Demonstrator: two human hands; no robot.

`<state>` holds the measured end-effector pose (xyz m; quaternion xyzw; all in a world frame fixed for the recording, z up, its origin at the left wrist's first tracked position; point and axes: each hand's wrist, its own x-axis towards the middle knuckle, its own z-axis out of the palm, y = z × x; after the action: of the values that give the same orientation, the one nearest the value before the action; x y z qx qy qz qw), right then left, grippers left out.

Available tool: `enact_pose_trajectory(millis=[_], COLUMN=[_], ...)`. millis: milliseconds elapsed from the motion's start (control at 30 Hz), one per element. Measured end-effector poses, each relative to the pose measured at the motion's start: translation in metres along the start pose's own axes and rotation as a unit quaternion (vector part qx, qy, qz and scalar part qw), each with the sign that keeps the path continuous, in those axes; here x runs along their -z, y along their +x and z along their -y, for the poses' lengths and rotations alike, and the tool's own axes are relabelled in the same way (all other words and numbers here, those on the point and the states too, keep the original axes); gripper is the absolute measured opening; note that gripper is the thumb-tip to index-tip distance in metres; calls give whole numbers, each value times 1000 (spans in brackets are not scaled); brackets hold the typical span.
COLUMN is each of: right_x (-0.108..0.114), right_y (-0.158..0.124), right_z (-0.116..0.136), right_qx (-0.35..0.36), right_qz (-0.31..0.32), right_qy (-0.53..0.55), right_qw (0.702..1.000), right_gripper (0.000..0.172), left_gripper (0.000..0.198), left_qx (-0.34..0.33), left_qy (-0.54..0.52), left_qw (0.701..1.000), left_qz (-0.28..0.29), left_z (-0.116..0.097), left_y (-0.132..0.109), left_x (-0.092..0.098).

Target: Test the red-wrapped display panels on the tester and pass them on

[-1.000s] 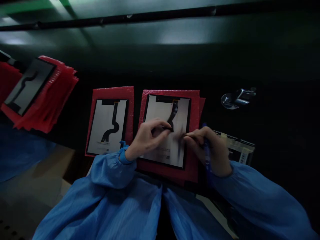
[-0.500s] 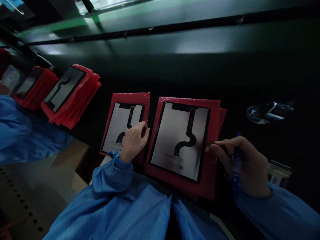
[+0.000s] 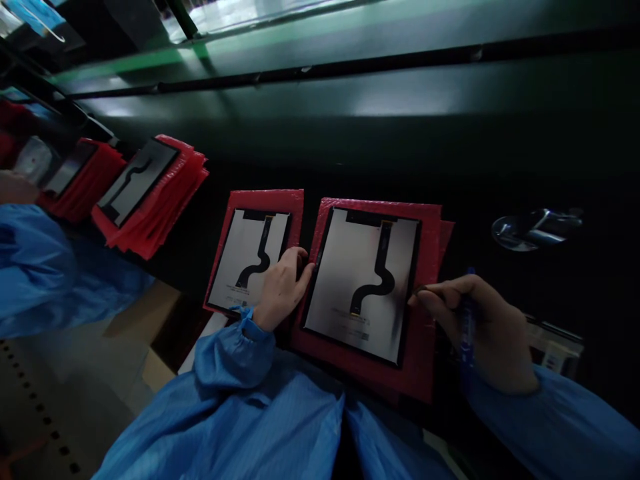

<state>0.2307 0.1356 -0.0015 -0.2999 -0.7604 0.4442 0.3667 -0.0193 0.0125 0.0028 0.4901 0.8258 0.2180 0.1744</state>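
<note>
Two flat grey panels lie side by side on red bubble-wrap sheets, each with a black wavy ribbon cable. My left hand [image 3: 281,288] rests between them, fingers curled on the left edge of the larger right panel [image 3: 363,280] and over the smaller left panel [image 3: 250,257]. My right hand [image 3: 483,330] sits at the right edge of the red sheet [image 3: 430,233], closed round a blue pen [image 3: 467,333], with thumb and forefinger pinched at the panel's right side.
A stack of red sheets with another panel [image 3: 143,190] lies at the left, more red stacks [image 3: 75,180] beyond. A person's blue sleeve [image 3: 30,267] is at far left. A shiny metal fitting [image 3: 533,227] sits at right; a labelled box [image 3: 555,343] lies behind my right wrist.
Both hands left the middle of the right panel and its ribbon cable. The left hand went to the panel's left edge, the right hand to its right edge. The view swung left.
</note>
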Motion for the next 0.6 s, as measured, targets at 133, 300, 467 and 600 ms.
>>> enact_pose_trajectory(millis=[133, 300, 467, 600], right_x=[0, 0, 2, 3], right_y=[-1, -1, -3, -4], right_z=[-1, -1, -1, -4], right_qx=[5, -14, -57, -58], right_qz=[7, 21, 9, 8], right_qy=[13, 18, -6, -4], right_qw=[1000, 1000, 998, 998], right_gripper=[28, 29, 38, 35], left_gripper=[9, 6, 14, 34], left_qx=[14, 22, 73, 181], left_qy=[-51, -62, -233, -430], left_qw=[998, 998, 970, 884], left_qz=[-24, -22, 12, 25], left_z=[-4, -6, 4, 4], left_y=[3, 8, 7, 7], left_x=[-4, -5, 7, 10])
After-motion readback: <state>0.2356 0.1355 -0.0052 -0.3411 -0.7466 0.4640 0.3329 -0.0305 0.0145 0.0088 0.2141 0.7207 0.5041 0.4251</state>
